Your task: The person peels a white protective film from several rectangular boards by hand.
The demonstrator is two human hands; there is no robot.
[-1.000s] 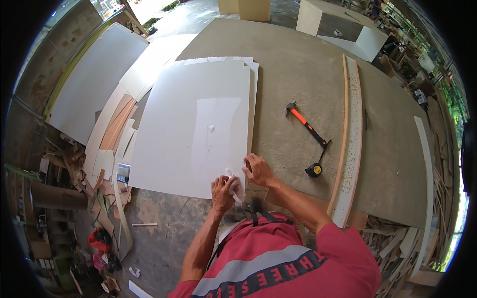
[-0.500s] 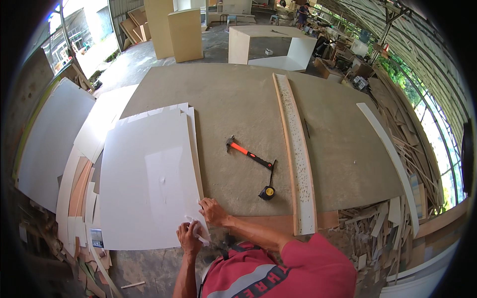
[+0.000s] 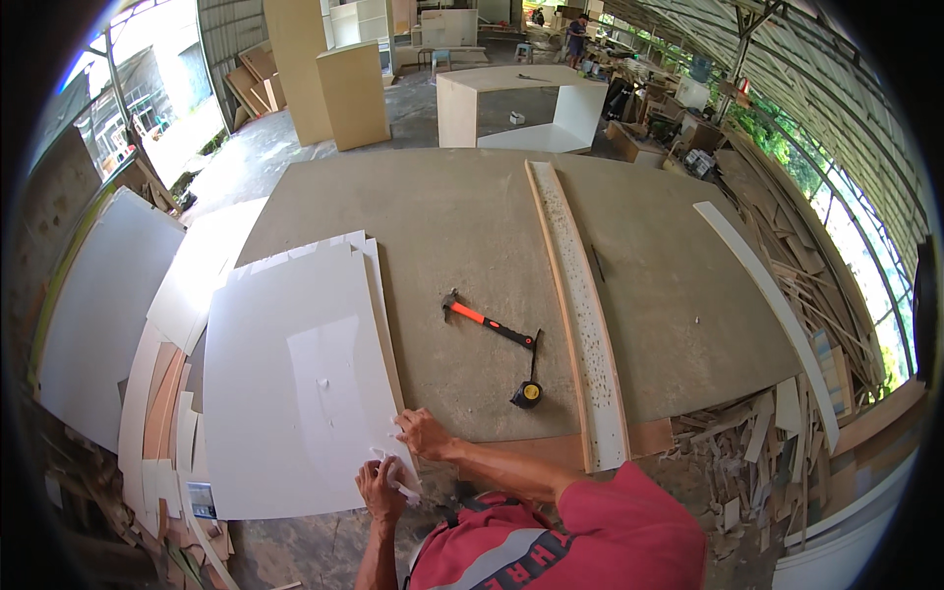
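A stack of white panels lies on the left of the large brown board. At the near right corner of the top panel, my left hand is closed on a crumpled piece of thin white film. Just above it, my right hand bends over the panel's right edge with its fingers pinched together. A bit of white shows at those fingertips, but what they grip is too small to make out.
On the brown board lie a claw hammer, a tape measure and a long speckled channel with wooden edges. Wood scraps heap up at the right. More white panels lean at the left. A box-like cabinet frame stands beyond.
The whole view has tilted up slightly, so the scene sits lower. Both hands stay at the same panel corner, with the film still in my left fingers.
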